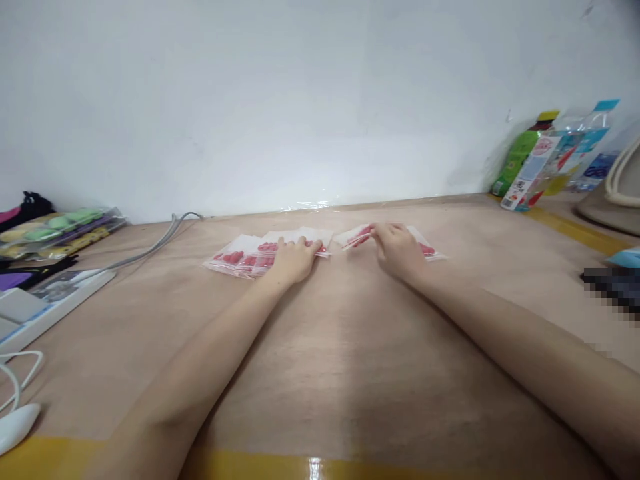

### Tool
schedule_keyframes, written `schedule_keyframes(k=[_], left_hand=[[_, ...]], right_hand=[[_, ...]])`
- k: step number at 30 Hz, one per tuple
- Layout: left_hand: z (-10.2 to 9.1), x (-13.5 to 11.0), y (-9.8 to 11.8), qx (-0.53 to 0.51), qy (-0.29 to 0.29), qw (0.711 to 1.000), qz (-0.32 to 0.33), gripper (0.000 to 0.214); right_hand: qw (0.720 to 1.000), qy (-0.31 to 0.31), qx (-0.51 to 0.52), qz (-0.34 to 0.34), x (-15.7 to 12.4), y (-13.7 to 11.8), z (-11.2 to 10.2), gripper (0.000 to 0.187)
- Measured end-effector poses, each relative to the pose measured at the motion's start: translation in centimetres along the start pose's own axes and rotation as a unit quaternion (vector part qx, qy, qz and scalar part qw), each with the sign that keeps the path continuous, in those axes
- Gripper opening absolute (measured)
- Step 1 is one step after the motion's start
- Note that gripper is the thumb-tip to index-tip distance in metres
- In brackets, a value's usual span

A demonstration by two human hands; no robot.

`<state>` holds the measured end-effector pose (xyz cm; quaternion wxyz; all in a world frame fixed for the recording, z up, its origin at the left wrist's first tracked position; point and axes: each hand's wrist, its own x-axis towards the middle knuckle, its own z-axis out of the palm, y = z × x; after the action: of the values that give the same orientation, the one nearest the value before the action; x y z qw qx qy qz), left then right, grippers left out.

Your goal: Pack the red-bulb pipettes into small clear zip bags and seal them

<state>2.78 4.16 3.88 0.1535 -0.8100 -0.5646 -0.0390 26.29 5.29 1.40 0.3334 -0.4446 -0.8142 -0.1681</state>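
Observation:
Overlapping clear plastic bags (231, 258) with small red items inside lie on the wooden table, left of centre. My left hand (296, 259) rests on the right end of this pile, fingers spread over the bags. My right hand (399, 250) pinches another clear bag with red contents (357, 237), its near edge tilted up off the table. Under and beyond that hand, more of the same bagged red items (427, 249) show on the right. What exactly the red pieces are is too small to tell.
A white wall backs the table (320, 373). To the left are packaged colourful items (65, 230), a white power strip (60, 303), a grey cable (160, 243) and a white mouse (19, 427). Drink bottles (525, 157) and a beige hat-like object (600, 207) stand at the right.

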Motion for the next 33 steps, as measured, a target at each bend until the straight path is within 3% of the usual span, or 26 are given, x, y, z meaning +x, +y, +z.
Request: schedule_keyframes(k=[2,7,11,14,16,19,20,22,24,26,30,33], left_hand=[[0.7,0.3,1.7,-0.010,0.037,0.999,0.009,0.034],[1.5,1.8,7.2,-0.059,0.091,0.993,0.035,0.032],[1.5,2.2,12.3,-0.145,0.119,0.981,0.055,0.042],[1.1,1.6,13.7,-0.156,0.146,0.974,0.071,0.064],[0.7,1.0,12.3,-0.127,0.145,0.979,0.066,0.064],[-0.2,0.6,6.8,-0.101,0.137,0.985,0.025,0.058],[-0.5,0.5,4.4,-0.094,0.131,0.987,0.000,0.057],[-0.9,0.4,-0.5,-0.075,0.063,0.993,-0.063,0.054],[-1.1,0.0,-4.7,-0.094,0.002,0.994,-0.055,0.052],[-0.9,-0.8,-7.4,-0.106,-0.010,0.993,-0.043,0.048],[0.1,-1.8,-8.9,-0.120,0.003,0.993,-0.012,0.026],[0.7,-0.9,-8.1,-0.128,0.028,0.991,0.025,0.027]], right_hand=[[0.999,0.024,0.014,0.036,-1.1,1.9,-0.9,0.028],[0.992,0.016,0.002,0.126,-5.0,5.6,-3.6,0.026],[0.982,0.004,-0.079,0.172,-7.4,6.8,-5.1,0.020],[0.972,0.038,-0.165,0.161,-7.9,6.5,-5.6,0.019],[0.971,0.082,-0.177,0.138,-7.6,5.7,-5.7,0.023],[0.984,0.086,-0.138,0.074,-6.6,4.0,-5.5,0.027],[0.991,0.065,-0.113,0.038,-6.2,3.3,-5.3,0.027],[0.998,0.009,-0.057,-0.035,-5.0,2.0,-4.7,0.027],[0.994,-0.051,-0.012,-0.091,-3.6,0.9,-4.0,0.030],[0.984,-0.122,0.017,-0.126,-2.2,0.0,-3.2,0.035],[0.959,-0.257,0.041,-0.115,-0.2,-1.0,-1.6,0.042],[0.958,-0.280,0.001,-0.054,0.1,-1.6,-0.7,0.042]])
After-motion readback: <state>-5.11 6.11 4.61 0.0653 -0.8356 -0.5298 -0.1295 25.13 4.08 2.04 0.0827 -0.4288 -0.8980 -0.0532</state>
